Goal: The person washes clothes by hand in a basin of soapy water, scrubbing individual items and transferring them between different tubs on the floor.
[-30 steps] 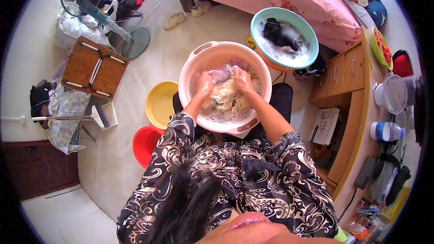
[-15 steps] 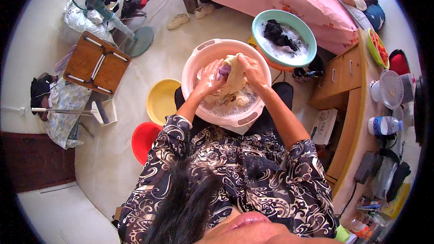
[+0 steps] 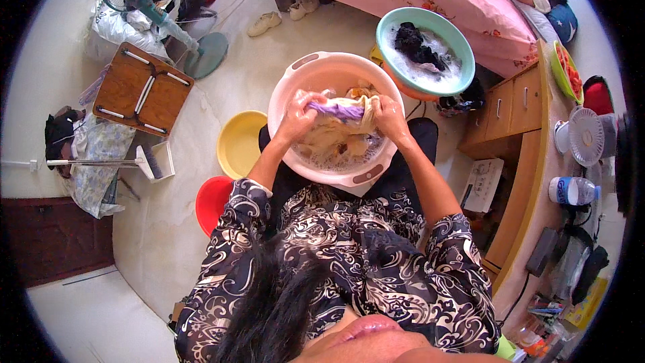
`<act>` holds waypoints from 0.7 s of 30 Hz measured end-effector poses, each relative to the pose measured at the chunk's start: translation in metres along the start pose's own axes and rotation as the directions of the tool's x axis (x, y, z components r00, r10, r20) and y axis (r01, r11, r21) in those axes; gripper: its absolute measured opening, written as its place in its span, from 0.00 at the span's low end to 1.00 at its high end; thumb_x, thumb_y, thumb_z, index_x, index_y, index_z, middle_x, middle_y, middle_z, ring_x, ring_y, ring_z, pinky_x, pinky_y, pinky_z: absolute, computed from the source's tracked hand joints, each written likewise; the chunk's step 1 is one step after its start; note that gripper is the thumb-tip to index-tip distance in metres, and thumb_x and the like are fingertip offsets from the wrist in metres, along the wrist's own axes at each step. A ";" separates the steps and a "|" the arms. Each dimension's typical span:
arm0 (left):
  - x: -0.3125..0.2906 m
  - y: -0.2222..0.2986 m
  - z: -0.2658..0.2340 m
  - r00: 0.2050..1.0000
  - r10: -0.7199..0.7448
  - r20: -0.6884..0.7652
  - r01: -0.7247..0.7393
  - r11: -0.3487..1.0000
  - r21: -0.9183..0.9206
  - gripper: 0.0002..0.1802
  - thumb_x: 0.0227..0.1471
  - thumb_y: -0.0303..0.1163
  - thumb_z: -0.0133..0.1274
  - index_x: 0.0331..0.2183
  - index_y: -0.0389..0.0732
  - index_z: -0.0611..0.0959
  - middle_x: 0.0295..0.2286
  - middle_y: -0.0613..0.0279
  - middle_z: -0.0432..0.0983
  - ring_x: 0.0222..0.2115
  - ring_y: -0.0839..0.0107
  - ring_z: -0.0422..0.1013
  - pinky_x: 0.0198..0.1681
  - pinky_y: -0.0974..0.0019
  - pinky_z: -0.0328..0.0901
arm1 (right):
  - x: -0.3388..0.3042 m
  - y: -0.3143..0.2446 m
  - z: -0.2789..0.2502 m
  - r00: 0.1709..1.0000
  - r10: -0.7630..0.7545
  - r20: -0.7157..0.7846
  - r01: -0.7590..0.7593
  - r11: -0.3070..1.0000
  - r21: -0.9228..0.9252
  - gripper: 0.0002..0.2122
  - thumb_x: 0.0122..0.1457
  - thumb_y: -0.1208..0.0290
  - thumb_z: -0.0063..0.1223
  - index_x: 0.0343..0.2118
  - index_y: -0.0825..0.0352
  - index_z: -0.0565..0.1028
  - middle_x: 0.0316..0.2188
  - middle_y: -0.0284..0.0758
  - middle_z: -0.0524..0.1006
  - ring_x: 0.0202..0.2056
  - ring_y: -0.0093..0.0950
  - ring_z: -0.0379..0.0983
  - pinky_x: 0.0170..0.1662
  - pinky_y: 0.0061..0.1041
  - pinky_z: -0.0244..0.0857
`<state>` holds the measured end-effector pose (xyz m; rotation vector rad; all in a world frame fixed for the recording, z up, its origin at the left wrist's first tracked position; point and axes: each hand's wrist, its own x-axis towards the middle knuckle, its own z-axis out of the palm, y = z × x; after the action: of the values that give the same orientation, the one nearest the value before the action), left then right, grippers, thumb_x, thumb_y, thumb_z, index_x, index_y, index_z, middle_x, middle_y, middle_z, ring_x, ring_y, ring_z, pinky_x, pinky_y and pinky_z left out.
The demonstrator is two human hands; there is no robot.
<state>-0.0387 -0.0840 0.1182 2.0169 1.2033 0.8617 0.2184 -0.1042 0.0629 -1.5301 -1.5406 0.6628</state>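
A wet cream and purple cloth (image 3: 342, 110) is stretched sideways between my two fists, above the pink basin (image 3: 293, 81). My left hand (image 3: 299, 113) closes round its purple end. The cream end is gripped by my right hand (image 3: 390, 116). Below it, pale wet laundry (image 3: 336, 142) lies in sudsy water, with a small brown patch showing. The basin stands between my knees. What kind of garment the cloth is, I cannot tell.
A teal basin (image 3: 467, 47) with dark laundry and suds stands ahead on the right. Yellow (image 3: 236, 148) and red (image 3: 211, 205) basins sit at my left. A wooden desk (image 3: 510, 117) borders the right; a pink-covered bed (image 3: 376, 0), where a person lies, is beyond.
My hands have moved apart and pulled the cloth from a raised bunch into a sideways band. The purple part now shows more. My view has shifted slightly.
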 end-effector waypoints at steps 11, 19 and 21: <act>-0.035 -0.026 0.076 0.943 -0.330 0.036 0.223 0.710 0.668 0.45 0.50 0.50 0.56 0.66 0.58 0.57 0.66 0.44 0.39 0.64 0.33 0.41 0.52 0.15 0.43 | -0.020 -0.010 0.063 0.950 0.149 0.276 -0.014 0.900 -0.436 0.28 0.58 0.59 0.51 0.63 0.51 0.63 0.65 0.48 0.55 0.59 0.58 0.57 0.56 0.61 0.59; -0.026 -0.063 0.106 0.953 -0.301 -0.035 0.243 0.693 0.679 0.30 0.61 0.42 0.39 0.62 0.46 0.60 0.61 0.42 0.55 0.62 0.40 0.50 0.58 0.28 0.47 | -0.019 0.032 0.107 0.943 0.122 0.310 -0.015 0.946 -0.324 0.24 0.61 0.64 0.42 0.61 0.64 0.65 0.62 0.52 0.61 0.60 0.49 0.63 0.60 0.50 0.58; -0.030 -0.077 0.117 0.985 -0.025 -0.170 0.143 0.663 0.734 0.22 0.61 0.35 0.38 0.54 0.41 0.74 0.56 0.43 0.64 0.60 0.46 0.56 0.57 0.35 0.56 | -0.017 0.031 0.113 0.948 0.163 0.272 -0.096 0.965 -0.243 0.23 0.64 0.61 0.38 0.61 0.63 0.65 0.62 0.51 0.61 0.61 0.46 0.62 0.61 0.47 0.57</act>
<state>0.0043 -0.1029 -0.0167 2.5185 1.9609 0.4914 0.1382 -0.0962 -0.0237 -1.7794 -1.7953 0.8407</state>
